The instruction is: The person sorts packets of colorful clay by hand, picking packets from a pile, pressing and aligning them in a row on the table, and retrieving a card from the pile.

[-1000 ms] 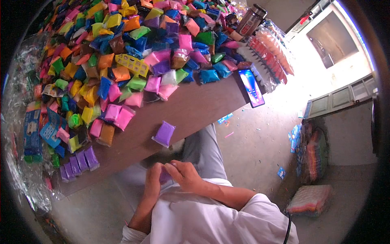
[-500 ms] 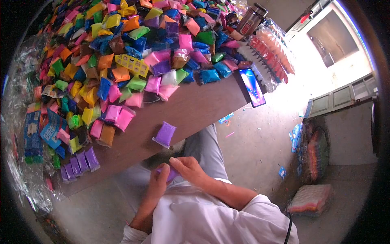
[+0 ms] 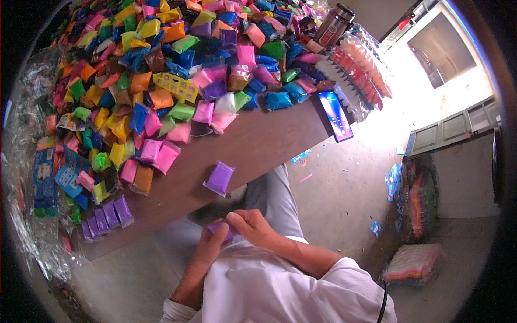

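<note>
Above my lap, my left hand point(image 3: 211, 240) and my right hand point(image 3: 250, 226) both grip a small purple packet point(image 3: 230, 233). The thumbs lie on its upper side, and most of the fingers are hidden beneath. Another purple packet point(image 3: 219, 178) in a clear wrapper rests alone near the table edge, just beyond my hands. At the left end of the table, several purple packets point(image 3: 109, 215) lie side by side in a row.
A large heap of colourful packets point(image 3: 177, 70) covers the back of the brown table point(image 3: 258, 141). A phone point(image 3: 335, 116) lies at the right edge, near a metal flask point(image 3: 335, 26) and wrapped strips point(image 3: 360, 72). Scraps point(image 3: 395, 180) and a foam stack point(image 3: 412, 262) are on the floor.
My hands have shifted very slightly and the thumbs have moved a little on the purple packet. Everything on the table has stayed in place.
</note>
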The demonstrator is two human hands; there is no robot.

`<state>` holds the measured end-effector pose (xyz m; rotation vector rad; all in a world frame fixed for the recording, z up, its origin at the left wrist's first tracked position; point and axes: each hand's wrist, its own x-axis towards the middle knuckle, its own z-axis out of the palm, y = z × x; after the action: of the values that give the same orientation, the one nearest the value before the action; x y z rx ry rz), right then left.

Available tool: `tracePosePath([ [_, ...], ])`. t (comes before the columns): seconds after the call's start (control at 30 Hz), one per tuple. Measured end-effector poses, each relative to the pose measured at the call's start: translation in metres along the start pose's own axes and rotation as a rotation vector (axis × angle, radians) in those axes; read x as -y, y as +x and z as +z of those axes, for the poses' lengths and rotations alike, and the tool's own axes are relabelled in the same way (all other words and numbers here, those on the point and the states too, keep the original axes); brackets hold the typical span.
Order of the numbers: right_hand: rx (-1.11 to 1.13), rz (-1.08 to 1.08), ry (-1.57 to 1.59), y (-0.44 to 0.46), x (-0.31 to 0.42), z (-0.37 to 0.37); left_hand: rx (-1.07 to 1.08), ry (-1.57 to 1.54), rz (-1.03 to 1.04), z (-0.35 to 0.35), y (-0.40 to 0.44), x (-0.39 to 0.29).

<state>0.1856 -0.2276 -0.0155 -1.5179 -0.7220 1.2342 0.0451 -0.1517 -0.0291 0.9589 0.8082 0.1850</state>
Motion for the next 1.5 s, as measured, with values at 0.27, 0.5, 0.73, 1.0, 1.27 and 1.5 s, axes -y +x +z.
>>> tracePosePath([
  [0.27,0.177,-0.155,-0.018,0.001,0.009,-0.013,0.015,0.027,-0.063,-0.008,0.002,0.008],
  [0.5,0.023,-0.275,-0.300,0.003,-0.001,-0.009,-0.055,-0.007,-0.030,-0.003,-0.002,-0.002],
  [0.73,0.229,-0.002,0.282,-0.002,0.014,-0.006,-0.067,0.021,-0.026,-0.002,0.000,-0.001],
  [1.0,-0.020,-0.050,-0.036,0.005,-0.014,0.001,-0.016,0.104,-0.007,-0.002,0.003,0.003],
  [1.27,-0.111,-0.224,-0.253,-0.001,0.002,-0.007,-0.031,0.164,-0.023,0.001,0.003,0.000],
  [1.5,0.064,-0.163,-0.095,0.004,-0.006,-0.016,-0.073,0.200,0.059,-0.003,0.002,0.015],
])
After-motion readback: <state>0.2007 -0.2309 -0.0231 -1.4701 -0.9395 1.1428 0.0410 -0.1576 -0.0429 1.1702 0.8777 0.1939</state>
